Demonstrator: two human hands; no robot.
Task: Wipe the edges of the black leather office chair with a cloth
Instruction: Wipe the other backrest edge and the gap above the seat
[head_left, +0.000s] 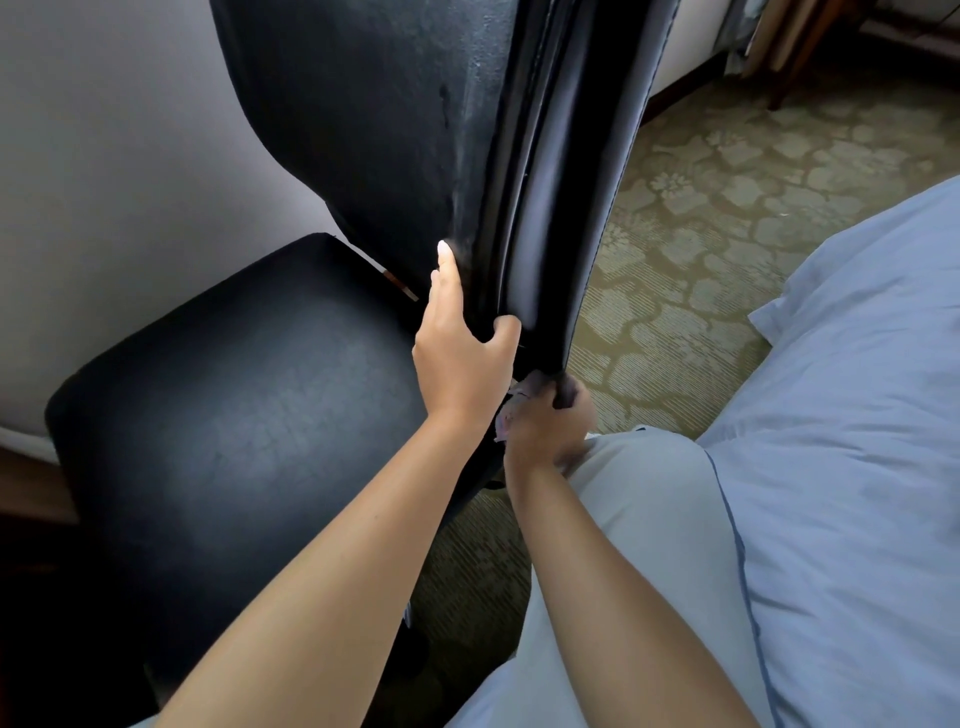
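The black leather office chair fills the left and centre: its cracked seat (249, 415) lies low on the left and its backrest (395, 124) rises edge-on to the top. My left hand (460, 353) grips the lower side edge of the backrest, thumb wrapped round the front. Just below and to the right, my right hand (545, 423) is closed on a small pale cloth (511, 408) pressed against the bottom of the backrest's edge. Most of the cloth is hidden inside the fist.
A bed with pale blue bedding (857, 415) lies at the right, close to the chair. Patterned green carpet (701, 218) covers the floor between. A white wall (104, 156) stands behind the seat. Dark wooden furniture legs (800, 52) stand at top right.
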